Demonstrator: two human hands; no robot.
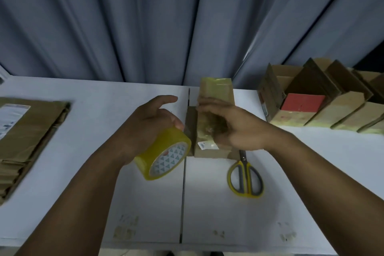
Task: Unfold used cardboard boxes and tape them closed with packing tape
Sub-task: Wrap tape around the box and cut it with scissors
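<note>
A small brown cardboard box (216, 91) stands on the white table (104, 114) at the centre, its top covered in shiny tape. My right hand (234, 129) lies across the box's top with fingers stretched out flat, pressing on the tape. My left hand (147, 124) grips a roll of yellowish packing tape (164, 156) just left of the box, held above the table. A white label (202, 145) shows on the box's near end.
Yellow-and-grey scissors (246, 176) lie on the table just in front of the box. A stack of flattened cardboard boxes (27, 135) sits at the left. A row of opened boxes (324, 100) stands at the back right. Grey curtains (166, 16) hang behind the table.
</note>
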